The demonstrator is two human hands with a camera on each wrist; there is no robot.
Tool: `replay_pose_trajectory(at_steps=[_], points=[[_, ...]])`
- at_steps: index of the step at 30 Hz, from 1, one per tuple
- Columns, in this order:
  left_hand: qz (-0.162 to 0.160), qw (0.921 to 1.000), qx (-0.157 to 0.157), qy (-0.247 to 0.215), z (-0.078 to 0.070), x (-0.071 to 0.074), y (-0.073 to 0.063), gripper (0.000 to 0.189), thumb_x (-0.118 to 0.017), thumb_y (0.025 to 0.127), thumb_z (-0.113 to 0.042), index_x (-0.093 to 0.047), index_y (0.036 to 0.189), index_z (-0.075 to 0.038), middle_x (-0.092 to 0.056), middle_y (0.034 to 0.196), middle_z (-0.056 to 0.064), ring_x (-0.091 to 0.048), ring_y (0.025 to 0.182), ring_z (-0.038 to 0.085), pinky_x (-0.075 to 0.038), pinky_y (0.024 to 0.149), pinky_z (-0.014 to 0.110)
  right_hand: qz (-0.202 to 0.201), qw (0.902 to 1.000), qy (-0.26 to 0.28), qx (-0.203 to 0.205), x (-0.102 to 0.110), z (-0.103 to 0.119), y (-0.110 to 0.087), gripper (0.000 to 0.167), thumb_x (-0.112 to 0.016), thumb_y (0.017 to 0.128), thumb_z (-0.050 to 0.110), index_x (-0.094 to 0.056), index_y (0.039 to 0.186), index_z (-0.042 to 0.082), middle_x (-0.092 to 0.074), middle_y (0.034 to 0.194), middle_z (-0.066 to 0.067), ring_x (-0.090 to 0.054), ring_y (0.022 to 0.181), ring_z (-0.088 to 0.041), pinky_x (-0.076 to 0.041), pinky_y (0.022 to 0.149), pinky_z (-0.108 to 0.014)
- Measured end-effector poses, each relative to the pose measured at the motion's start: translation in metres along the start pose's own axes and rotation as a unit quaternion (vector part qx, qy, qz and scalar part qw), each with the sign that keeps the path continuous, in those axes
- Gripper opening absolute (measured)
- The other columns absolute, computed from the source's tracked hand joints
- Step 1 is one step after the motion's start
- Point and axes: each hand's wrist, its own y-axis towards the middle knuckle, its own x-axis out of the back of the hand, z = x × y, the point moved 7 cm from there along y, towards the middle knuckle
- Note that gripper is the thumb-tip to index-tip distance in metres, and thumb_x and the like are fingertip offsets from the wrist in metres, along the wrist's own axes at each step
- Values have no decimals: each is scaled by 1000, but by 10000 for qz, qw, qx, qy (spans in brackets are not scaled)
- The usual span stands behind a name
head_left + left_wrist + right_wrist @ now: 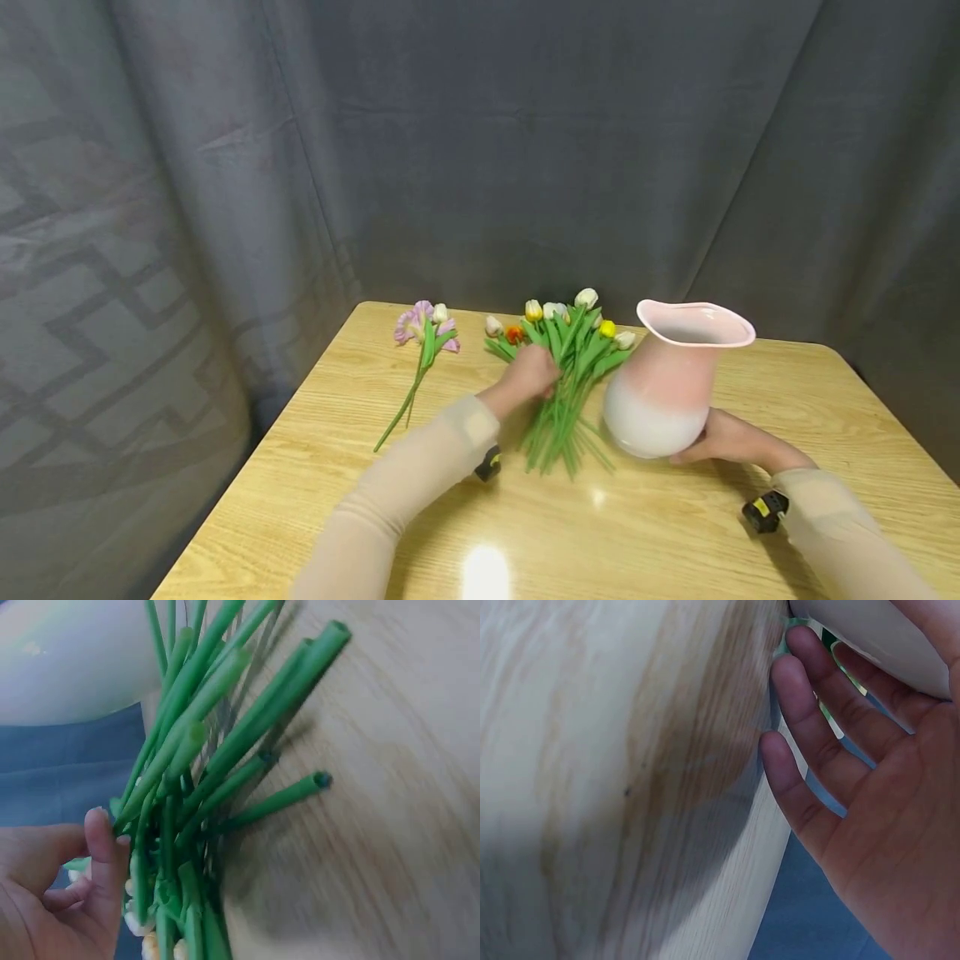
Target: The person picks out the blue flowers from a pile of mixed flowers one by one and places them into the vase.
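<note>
A loose bunch of artificial tulips (pixel 566 358) lies near the table's back edge, white, yellow and orange heads away from me, green stems toward me. Over the bunch's left side, my left hand (pixel 531 372) has its thumb and fingers at the stems (pixel 187 750), pinching some. The stems' cut ends spread past the fingertips. On the right is a pink-and-white vase (pixel 671 392) with a wavy rim. My right hand (pixel 723 437) holds it low on its right side, thumb toward me; the fingers (pixel 832 757) are gently bent beside its white base (pixel 881 645).
Left of the bunch, a pink ruffled flower (pixel 415 323) and a white tulip (pixel 440 313) lie on the wooden table (pixel 570 542), stems crossed. A grey curtain (pixel 525 167) hangs behind the table's back edge.
</note>
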Motion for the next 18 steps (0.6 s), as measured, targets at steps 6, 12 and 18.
replay_pose_trajectory(at_steps=[6,12,18], points=[[-759,9963,-342,212,-9,41,-15,10,-57,95,-10,-59,103,-4,-62,63,2,-55,46,9,-43,45,20,13,10000,-20,36,0,0,1,75,-85,72,16,-43,131,-6,-57,123,-21,-53,100,5,-48,85,-20],[-1901,9734,-948,854,-8,104,-38,41,-60,95,-12,-47,134,-9,-69,87,7,-63,62,13,-46,48,21,48,10000,-1,40,0,0,1,73,-85,72,16,-44,130,-6,-59,121,-19,-54,100,5,-48,85,-20],[-2044,9620,-790,1627,20,138,-47,53,-63,93,-6,-42,142,-3,-69,98,16,-62,59,17,-49,48,22,-43,9999,-104,97,4,3,-2,70,-85,71,16,-48,126,-7,-61,116,-16,-54,98,5,-47,83,-19]])
